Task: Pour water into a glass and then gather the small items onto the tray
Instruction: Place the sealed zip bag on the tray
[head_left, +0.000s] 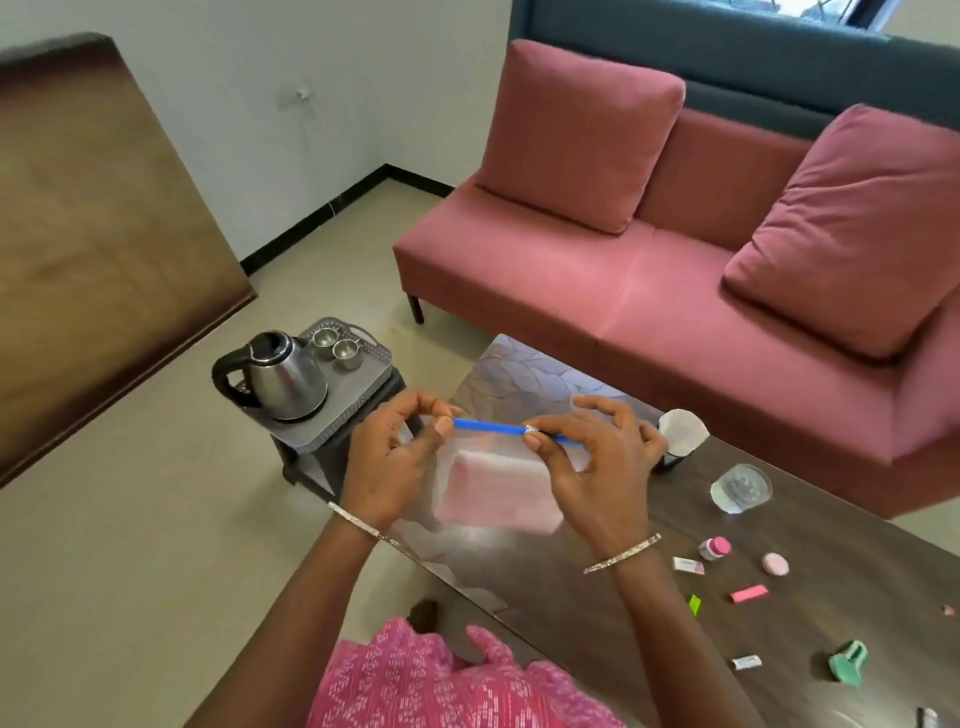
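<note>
A pink patterned garment (431, 686) fills the bottom edge at 6 o'clock, both forearms rising from it, each wrist ringed by a thin metal bangle (622, 554). Above, the left hand (387, 462) and right hand (602, 462) share a blue pen (491, 428) held level over the counter (571, 587): the left pinches one end between thumb and forefinger, the right grips the other end, near its silver band, with its remaining fingers spread. Directly below the pen a pink tray (498, 493) lies on the counter's pale, reflective end.

At 3 o'clock of the hands a glass (742, 488) stands on the dark wood; whether it holds water cannot be told. Beside the right hand, a white-topped dark container (681, 436) stands near the counter's far edge. Toward 4 o'clock the small items lie scattered and apart: a pink-capped bottle (714, 548), a white eraser (688, 565), a round pink piece (775, 564), a pink bar (748, 593), a green scrap (694, 604), a white tube (746, 662) and a green clip (848, 662).

At 10 o'clock of the hands a steel kettle (280, 379) and two metal cups (336, 344) sit on a grey serving tray (382, 358) atop a dark stool. A pink sofa (649, 280) with two cushions runs behind the counter at 1 o'clock.
</note>
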